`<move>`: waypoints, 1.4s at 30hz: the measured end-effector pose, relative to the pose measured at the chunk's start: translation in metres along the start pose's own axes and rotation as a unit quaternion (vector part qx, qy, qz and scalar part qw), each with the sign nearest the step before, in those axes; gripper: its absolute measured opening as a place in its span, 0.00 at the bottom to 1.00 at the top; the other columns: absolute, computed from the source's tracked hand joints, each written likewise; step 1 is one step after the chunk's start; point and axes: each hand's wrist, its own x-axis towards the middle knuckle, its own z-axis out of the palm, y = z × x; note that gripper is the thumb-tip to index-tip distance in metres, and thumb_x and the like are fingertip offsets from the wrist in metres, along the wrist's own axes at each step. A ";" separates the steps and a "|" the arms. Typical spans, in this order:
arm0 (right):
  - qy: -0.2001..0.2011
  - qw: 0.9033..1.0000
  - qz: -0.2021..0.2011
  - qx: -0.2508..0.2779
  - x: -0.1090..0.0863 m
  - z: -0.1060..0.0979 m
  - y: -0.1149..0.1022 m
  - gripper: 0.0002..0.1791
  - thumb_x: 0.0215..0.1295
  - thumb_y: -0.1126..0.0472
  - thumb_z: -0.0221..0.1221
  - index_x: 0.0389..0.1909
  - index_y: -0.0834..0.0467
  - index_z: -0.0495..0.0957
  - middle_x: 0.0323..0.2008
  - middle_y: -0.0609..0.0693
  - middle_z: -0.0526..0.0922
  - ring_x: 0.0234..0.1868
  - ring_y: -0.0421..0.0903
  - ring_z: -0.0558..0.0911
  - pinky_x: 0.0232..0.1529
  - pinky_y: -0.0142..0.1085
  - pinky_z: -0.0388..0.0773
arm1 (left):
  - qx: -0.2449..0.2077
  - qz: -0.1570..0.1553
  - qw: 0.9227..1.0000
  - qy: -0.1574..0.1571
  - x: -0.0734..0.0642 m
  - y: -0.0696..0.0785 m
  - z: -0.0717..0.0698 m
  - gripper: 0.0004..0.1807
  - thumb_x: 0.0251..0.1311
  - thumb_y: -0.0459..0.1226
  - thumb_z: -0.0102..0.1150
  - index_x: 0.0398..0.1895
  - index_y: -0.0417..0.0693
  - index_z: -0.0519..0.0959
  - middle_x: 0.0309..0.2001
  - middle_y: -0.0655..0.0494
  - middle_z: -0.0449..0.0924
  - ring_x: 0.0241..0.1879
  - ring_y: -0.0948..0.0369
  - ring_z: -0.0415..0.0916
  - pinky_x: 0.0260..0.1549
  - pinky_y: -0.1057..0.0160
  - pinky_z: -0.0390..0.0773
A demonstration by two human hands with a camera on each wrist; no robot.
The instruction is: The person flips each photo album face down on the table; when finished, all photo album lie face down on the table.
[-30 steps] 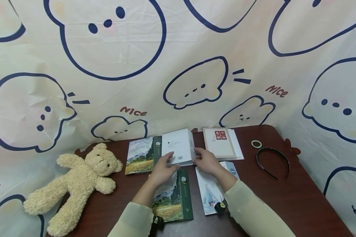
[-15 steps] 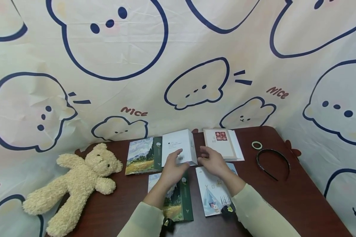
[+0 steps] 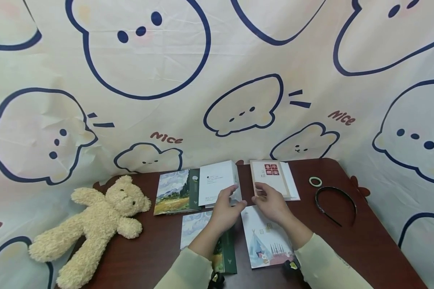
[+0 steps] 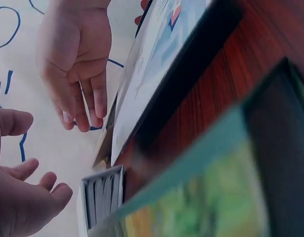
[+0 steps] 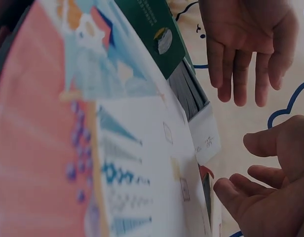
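My left hand [image 3: 224, 212] hovers over the near corner of a white book [image 3: 215, 180], its fingers relaxed and holding nothing. Facing it across a small gap, my right hand [image 3: 273, 204] is held loosely above the far edge of a book with a tent picture [image 3: 265, 241]. Below my left forearm lies a green-spined photo album [image 3: 195, 224] with a landscape cover, partly hidden by the arm. Both palms [image 4: 75, 54] face each other in the left wrist view. In the right wrist view, the white book's page edges [image 5: 186, 89] show beyond the tent book.
A matching landscape album [image 3: 173, 190] lies left of the white book. A cream book with red characters [image 3: 269, 178] lies at the back right. Farther right are a pale green ring [image 3: 315, 182] and a black headband [image 3: 318, 206]. A plush bear [image 3: 97, 220] lies at the left.
Both hands have come away from the white book, drawing back toward the person and to the right. The white book stays beside the landscape album. The view has tilted slightly.
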 end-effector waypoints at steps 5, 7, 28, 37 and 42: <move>0.010 1.000 -0.011 -0.008 -0.004 -0.009 0.004 0.30 0.71 0.63 0.63 0.72 0.65 0.70 0.62 0.67 0.79 0.60 0.61 0.83 0.59 0.52 0.80 | -0.025 0.006 0.999 -0.022 0.000 0.003 0.009 0.34 0.70 0.42 0.63 0.76 0.43 0.67 0.71 0.41 0.66 0.71 0.43 0.67 0.66 0.45 0.72; 0.012 1.000 -0.014 -0.016 -0.004 -0.013 0.006 0.30 0.71 0.63 0.63 0.72 0.65 0.70 0.62 0.67 0.79 0.59 0.62 0.83 0.59 0.52 0.80 | -0.039 0.005 0.999 -0.028 0.001 0.004 0.013 0.33 0.70 0.41 0.62 0.76 0.42 0.67 0.71 0.41 0.66 0.71 0.43 0.67 0.67 0.47 0.72; 0.023 0.995 0.050 -0.088 -0.005 -0.045 0.037 0.33 0.74 0.58 0.60 0.76 0.62 0.64 0.69 0.68 0.72 0.67 0.66 0.75 0.62 0.59 0.76 | -0.080 -0.061 0.994 -0.052 0.019 0.003 0.042 0.36 0.69 0.41 0.63 0.78 0.42 0.64 0.72 0.42 0.69 0.72 0.45 0.67 0.70 0.45 0.67; 0.036 0.992 0.066 -0.104 0.004 -0.052 0.056 0.35 0.74 0.56 0.60 0.77 0.65 0.62 0.71 0.68 0.70 0.69 0.67 0.73 0.64 0.59 0.74 | -0.085 -0.085 0.991 -0.064 0.027 0.002 0.050 0.38 0.70 0.41 0.62 0.79 0.41 0.60 0.74 0.40 0.66 0.73 0.44 0.65 0.70 0.42 0.67; 0.037 0.991 0.064 -0.115 0.008 -0.055 0.063 0.36 0.73 0.57 0.60 0.76 0.66 0.62 0.70 0.70 0.70 0.67 0.68 0.74 0.63 0.60 0.74 | -0.104 -0.085 0.988 -0.078 0.031 0.004 0.053 0.39 0.71 0.41 0.61 0.80 0.40 0.59 0.73 0.39 0.66 0.73 0.45 0.66 0.69 0.45 0.68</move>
